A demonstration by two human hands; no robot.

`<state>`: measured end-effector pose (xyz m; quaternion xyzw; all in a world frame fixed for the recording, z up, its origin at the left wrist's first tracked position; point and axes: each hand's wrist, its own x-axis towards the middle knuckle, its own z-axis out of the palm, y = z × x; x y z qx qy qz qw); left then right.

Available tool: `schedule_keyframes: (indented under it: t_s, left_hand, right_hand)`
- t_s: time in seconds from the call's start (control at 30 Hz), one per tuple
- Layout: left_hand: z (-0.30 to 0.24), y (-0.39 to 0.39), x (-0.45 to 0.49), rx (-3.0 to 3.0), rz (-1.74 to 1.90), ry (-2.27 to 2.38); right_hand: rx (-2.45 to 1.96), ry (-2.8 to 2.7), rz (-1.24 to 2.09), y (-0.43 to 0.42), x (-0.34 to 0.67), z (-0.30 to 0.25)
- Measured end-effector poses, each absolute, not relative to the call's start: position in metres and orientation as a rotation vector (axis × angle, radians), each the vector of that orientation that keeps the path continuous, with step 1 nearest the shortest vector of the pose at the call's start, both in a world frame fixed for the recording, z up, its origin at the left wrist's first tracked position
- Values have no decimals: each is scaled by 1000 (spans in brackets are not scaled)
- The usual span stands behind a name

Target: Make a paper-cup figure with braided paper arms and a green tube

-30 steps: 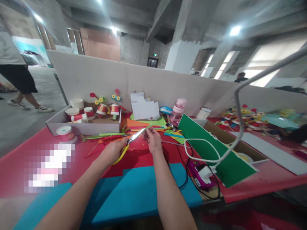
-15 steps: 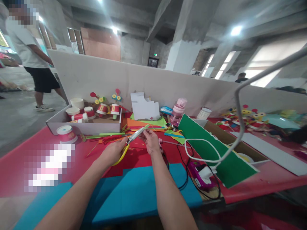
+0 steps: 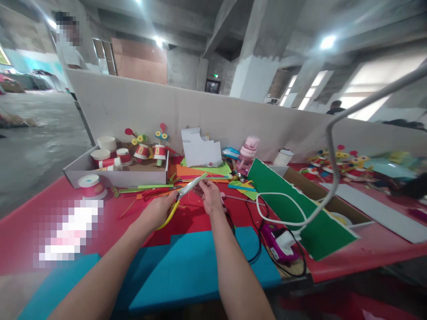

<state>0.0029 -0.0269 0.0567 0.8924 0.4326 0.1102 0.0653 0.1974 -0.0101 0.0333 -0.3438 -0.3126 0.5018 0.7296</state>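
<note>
My left hand (image 3: 159, 210) is closed around the yellow handles of a pair of scissors (image 3: 187, 187), whose blades point up and away to the right. At the blade tips shows a small light green paper piece (image 3: 203, 176). My right hand (image 3: 210, 195) pinches at this piece with thumb and fingers, close beside the blades. How far the blades are parted is too small to tell. Beneath both hands lies red paper (image 3: 196, 218), with a blue sheet (image 3: 173, 271) nearer to me.
On the left, an open box (image 3: 115, 178) holds paper cups and cup figures; another cup (image 3: 91, 186) stands beside it. Coloured strips (image 3: 147, 186) lie behind my hands. To the right are a green panel (image 3: 293, 209), a purple power strip (image 3: 280, 244) and a looping white cable (image 3: 333, 155).
Both hands and the scissors stay almost in place. In the background at left, a walking person has moved right, now partly behind the white partition.
</note>
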Motion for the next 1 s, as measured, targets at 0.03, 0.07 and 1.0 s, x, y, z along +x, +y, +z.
schedule_keyframes:
  t_s: [0.03, 0.07, 1.0]
  left_hand:
    - [57, -27, 3, 2693, 338, 1304]
    - [56, -27, 3, 2694, 346, 1300]
    - [53, -24, 1, 2707, 354, 1259]
  right_hand:
    - [-759, -687, 1106, -10, 197, 33]
    - [-759, -684, 1106, -10, 197, 33]
    - [-729, -658, 1044, -11, 206, 36]
